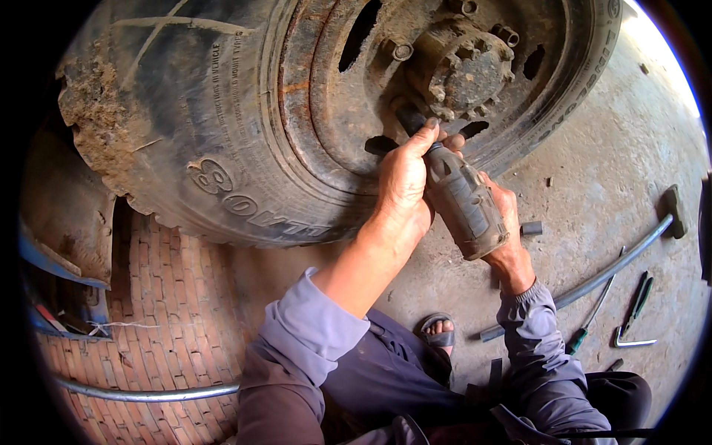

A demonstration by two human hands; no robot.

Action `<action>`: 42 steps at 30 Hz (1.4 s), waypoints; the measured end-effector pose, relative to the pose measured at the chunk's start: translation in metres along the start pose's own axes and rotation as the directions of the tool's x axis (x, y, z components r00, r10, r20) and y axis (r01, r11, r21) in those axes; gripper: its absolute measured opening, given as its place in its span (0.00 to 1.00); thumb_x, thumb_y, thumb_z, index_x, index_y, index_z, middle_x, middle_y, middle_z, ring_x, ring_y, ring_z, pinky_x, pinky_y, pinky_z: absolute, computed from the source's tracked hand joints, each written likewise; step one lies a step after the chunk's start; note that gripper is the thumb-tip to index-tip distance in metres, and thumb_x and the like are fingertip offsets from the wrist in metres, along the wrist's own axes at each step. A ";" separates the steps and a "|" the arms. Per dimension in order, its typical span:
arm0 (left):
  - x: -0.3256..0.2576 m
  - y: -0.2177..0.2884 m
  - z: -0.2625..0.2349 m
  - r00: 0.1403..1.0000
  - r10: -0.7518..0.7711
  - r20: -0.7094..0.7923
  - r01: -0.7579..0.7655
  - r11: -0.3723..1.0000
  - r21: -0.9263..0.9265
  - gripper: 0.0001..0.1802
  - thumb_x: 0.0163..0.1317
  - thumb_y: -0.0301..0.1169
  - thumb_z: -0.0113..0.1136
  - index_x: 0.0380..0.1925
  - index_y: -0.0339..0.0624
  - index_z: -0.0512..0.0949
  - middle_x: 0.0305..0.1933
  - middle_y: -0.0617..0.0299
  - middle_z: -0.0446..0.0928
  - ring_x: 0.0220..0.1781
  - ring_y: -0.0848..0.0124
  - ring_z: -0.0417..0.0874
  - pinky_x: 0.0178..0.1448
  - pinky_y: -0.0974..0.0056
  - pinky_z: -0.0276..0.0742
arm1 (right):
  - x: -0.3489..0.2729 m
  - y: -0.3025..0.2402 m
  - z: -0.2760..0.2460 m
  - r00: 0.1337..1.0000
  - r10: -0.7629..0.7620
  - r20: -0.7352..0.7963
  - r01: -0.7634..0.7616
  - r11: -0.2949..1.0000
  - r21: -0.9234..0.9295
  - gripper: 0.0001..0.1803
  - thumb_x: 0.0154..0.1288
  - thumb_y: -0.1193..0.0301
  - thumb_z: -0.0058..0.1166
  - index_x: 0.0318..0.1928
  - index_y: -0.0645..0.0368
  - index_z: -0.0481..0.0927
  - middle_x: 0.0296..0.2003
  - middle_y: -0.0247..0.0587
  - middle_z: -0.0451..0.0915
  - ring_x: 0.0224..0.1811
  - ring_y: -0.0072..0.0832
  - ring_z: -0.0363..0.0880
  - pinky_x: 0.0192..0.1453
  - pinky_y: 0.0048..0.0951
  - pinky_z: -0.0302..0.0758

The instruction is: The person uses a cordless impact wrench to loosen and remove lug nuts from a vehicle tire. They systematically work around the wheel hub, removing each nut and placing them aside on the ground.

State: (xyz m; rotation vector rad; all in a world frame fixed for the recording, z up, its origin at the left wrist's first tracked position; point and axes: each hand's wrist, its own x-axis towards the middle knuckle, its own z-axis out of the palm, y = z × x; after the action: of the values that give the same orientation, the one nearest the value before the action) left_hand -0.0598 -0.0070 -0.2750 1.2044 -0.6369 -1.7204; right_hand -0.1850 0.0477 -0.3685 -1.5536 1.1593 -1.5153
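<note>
A large dirty truck wheel stands in front of me, its black tyre [159, 111] caked with dried mud and its steel rim [330, 133] rusty. Both my hands are on a worn grey impact wrench [469, 208]. My left hand [404, 174] is closed around its front end, thumb up by the dark socket [409, 117]. That socket points into the rim beside the greasy hub [469, 74]; whether it sits on a nut is hidden. Behind the tool, my right hand [506, 222] wraps its handle side, fingers mostly hidden. Other wheel nuts [399, 50] show around the hub.
On the concrete to the right lie a hammer head [673, 212] at the end of a long bar [593, 285], a green-handled screwdriver [578, 337], pliers [636, 305], a bent key [636, 343] and a loose socket [531, 228]. A metal pipe [159, 394] crosses the brick floor [178, 311].
</note>
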 end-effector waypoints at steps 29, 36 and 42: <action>-0.011 -0.001 0.007 0.998 0.062 0.012 -0.062 0.998 0.027 0.22 0.63 0.47 0.66 0.45 0.41 0.75 0.43 0.54 0.82 0.45 0.64 0.82 0.55 0.58 0.78 | 0.011 -0.016 0.006 0.998 -0.011 0.062 0.015 0.998 -0.062 0.20 0.60 0.76 0.63 0.54 0.61 0.80 0.46 0.46 0.85 0.45 0.41 0.84 0.49 0.33 0.80; -0.013 -0.005 0.011 0.998 0.059 -0.004 -0.059 0.998 0.010 0.24 0.63 0.48 0.67 0.48 0.42 0.74 0.45 0.56 0.80 0.47 0.65 0.82 0.56 0.59 0.77 | 0.016 -0.009 -0.002 0.967 0.223 0.126 -0.237 0.964 0.117 0.25 0.50 0.67 0.71 0.50 0.60 0.80 0.35 0.47 0.86 0.37 0.36 0.88 0.42 0.32 0.80; -0.018 -0.009 0.013 0.999 0.040 0.026 -0.041 0.999 0.034 0.24 0.63 0.47 0.68 0.49 0.44 0.75 0.45 0.59 0.81 0.47 0.68 0.80 0.56 0.61 0.76 | 0.021 -0.015 -0.010 0.976 0.159 0.146 -0.132 0.976 -0.175 0.21 0.55 0.71 0.68 0.49 0.63 0.80 0.33 0.36 0.85 0.34 0.15 0.77 0.41 0.27 0.78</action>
State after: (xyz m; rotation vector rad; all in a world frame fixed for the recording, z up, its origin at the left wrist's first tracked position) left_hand -0.0732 0.0117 -0.2696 1.1875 -0.7042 -1.6990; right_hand -0.1940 0.0357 -0.3458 -1.6264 1.3017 -1.2025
